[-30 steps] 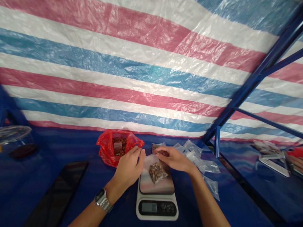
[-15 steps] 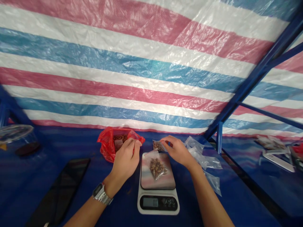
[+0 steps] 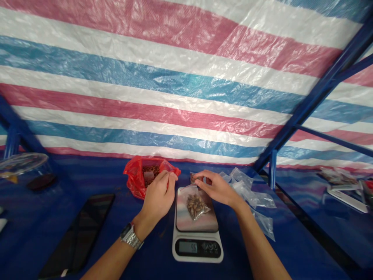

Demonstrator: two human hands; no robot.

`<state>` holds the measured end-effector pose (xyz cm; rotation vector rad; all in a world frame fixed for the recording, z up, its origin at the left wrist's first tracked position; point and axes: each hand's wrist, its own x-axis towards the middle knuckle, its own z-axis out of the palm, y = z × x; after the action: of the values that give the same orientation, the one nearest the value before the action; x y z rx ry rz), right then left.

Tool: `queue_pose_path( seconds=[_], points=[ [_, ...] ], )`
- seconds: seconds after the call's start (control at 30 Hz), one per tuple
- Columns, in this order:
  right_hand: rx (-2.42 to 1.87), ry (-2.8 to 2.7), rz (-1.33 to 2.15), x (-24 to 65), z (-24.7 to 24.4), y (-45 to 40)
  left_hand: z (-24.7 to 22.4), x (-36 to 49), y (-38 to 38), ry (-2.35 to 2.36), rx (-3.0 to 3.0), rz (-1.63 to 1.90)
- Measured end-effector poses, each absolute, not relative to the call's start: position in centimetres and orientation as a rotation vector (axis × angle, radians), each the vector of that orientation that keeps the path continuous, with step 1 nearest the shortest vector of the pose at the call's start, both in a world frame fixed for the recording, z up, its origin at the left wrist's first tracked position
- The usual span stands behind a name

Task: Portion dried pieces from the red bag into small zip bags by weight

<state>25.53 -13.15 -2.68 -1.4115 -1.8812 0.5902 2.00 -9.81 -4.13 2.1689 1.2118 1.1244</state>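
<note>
A digital kitchen scale point(image 3: 197, 247) stands on the blue table, its display reading about 96. On its pan lies a clear zip bag of brown seeds point(image 3: 195, 206). My left hand point(image 3: 157, 198) hangs beside the pan, its fingertips bunched near the rim of a red plastic bag point(image 3: 135, 179) holding brown seeds. Whether those fingers hold anything is too small to tell. My right hand point(image 3: 217, 189) reaches over the pan's far edge, fingertips down on a small plastic bag of brown seeds point(image 3: 192, 179), which they mostly hide.
Loose clear plastic bags point(image 3: 250, 194) lie right of the scale. A black phone or tablet point(image 3: 77, 235) lies at the left. A glass dish point(image 3: 23, 163) stands far left. A striped tarpaulin point(image 3: 175, 97) and blue steel bars point(image 3: 317, 93) form the backdrop, with a white tray point(image 3: 346, 200) far right.
My right fingertips have moved left and down onto the small bag. The view has drifted slightly, and the scale display now reads about 96.
</note>
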Motion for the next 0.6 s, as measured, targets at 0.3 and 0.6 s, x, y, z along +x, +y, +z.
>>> queue_pose_path(
  seconds=[0.3, 0.6],
  points=[
    [-1.401, -1.895, 0.765, 25.0, -2.7, -13.3, -4.0, 2.2, -10.0, 1.226, 2.147, 1.074],
    [-1.232, -1.554, 0.732, 23.0, -2.6, -13.3, -5.8, 4.9, -12.5, 0.923, 1.6, 1.131]
  ],
)
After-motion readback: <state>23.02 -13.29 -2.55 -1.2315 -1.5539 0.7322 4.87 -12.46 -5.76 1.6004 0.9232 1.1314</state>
